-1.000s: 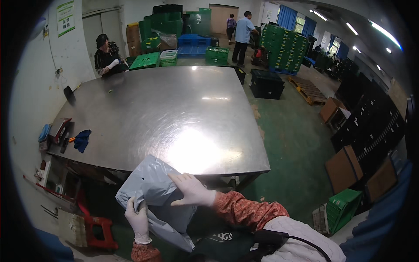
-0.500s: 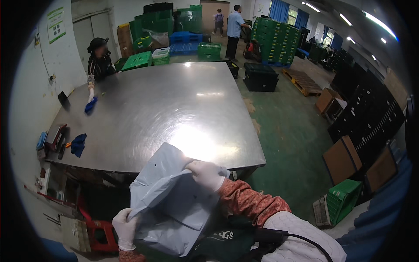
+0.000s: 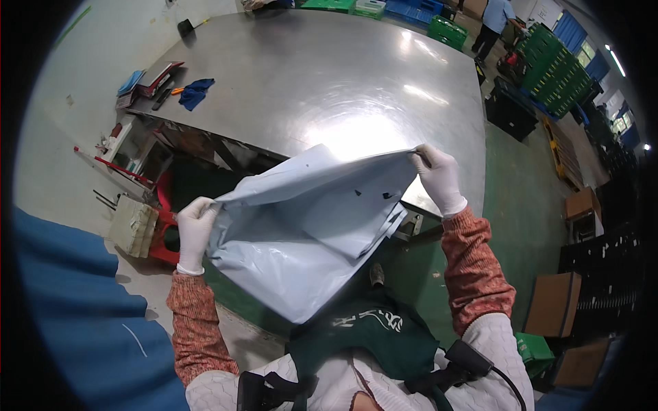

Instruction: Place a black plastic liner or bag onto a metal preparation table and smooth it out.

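Between my two gloved hands a large pale blue-grey plastic bag [image 3: 281, 274] is stretched, its mouth spread wide so the inside shows. My left hand [image 3: 196, 233] pinches the left corner of the rim. The right corner is gripped by my right hand [image 3: 439, 179], fingers closed on the edge. Small dark holes show in the bag near the right side. It hangs in front of the metal table [image 3: 274, 89], above the floor, with its far edge overlapping the table's front.
At the table's left lie a dark blue cloth [image 3: 197, 94], a black handheld device [image 3: 162, 99] and some folders [image 3: 154, 79]. A red stool [image 3: 163, 236] stands below. Beyond the right edge are a black crate [image 3: 510, 108], stacked green crates [image 3: 556, 72] and a person.
The bag has been pulled wide sideways and its mouth opened. My right hand has moved out to the right corner; my left keeps its corner. The view has tilted down.
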The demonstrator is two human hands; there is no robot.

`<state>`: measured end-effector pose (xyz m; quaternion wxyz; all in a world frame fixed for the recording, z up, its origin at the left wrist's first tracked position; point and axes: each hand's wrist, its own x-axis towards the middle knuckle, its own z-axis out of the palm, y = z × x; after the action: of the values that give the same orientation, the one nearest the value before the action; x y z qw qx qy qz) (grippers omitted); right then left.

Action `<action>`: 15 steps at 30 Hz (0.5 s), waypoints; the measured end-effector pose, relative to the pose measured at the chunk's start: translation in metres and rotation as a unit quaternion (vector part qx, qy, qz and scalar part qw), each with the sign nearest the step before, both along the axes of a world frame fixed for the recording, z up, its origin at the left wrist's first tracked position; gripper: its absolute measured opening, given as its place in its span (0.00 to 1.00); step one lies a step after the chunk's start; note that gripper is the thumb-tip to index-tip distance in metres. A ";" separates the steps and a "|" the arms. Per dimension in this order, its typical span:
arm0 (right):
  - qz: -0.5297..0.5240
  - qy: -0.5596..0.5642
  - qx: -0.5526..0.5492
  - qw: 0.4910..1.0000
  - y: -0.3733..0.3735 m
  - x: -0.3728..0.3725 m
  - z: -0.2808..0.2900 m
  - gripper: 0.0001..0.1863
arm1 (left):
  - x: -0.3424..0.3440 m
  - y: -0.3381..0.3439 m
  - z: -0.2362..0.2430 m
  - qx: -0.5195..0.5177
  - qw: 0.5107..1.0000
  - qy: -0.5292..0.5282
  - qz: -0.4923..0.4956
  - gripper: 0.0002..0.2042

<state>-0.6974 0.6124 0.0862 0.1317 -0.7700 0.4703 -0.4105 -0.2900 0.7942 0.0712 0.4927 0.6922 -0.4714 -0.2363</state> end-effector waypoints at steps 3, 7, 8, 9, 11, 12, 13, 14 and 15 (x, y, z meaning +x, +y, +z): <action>0.014 -0.078 -0.063 0.995 0.001 0.012 0.010 0.04 | 0.008 0.016 -0.006 0.031 0.991 -0.115 -0.055 0.05; 0.090 -0.319 0.022 0.943 0.008 0.041 0.026 0.08 | 0.001 0.015 -0.023 0.115 0.991 -0.003 -0.075 0.05; 0.084 -0.332 0.015 0.939 0.009 0.052 0.029 0.09 | 0.002 0.014 -0.023 0.109 0.991 -0.005 -0.075 0.05; 0.085 -0.337 0.056 0.936 0.014 0.057 0.037 0.09 | 0.003 0.018 -0.019 0.101 0.993 -0.031 -0.054 0.05; 0.108 -0.373 0.071 0.919 0.020 0.070 0.055 0.08 | 0.009 0.024 -0.017 0.094 0.993 -0.058 -0.030 0.06; 0.108 -0.373 0.071 0.919 0.022 0.071 0.065 0.08 | 0.013 0.023 -0.018 0.074 0.996 -0.041 -0.016 0.07; 0.101 -0.272 0.050 0.956 0.025 0.073 0.074 0.08 | 0.019 0.025 -0.018 0.054 0.998 -0.024 -0.001 0.08; 0.094 -0.167 0.030 0.981 0.026 0.076 0.080 0.08 | 0.032 0.027 -0.013 0.108 0.977 -0.185 -0.008 0.20; 0.125 -0.162 -0.137 0.969 0.010 0.081 0.064 0.07 | 0.023 0.023 -0.001 0.091 0.955 -0.280 -0.028 0.29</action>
<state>-0.6161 0.6225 0.1501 0.1500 -0.7567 0.2818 -0.5706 -0.2671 0.8176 0.0700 0.2690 0.7594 -0.5858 -0.0888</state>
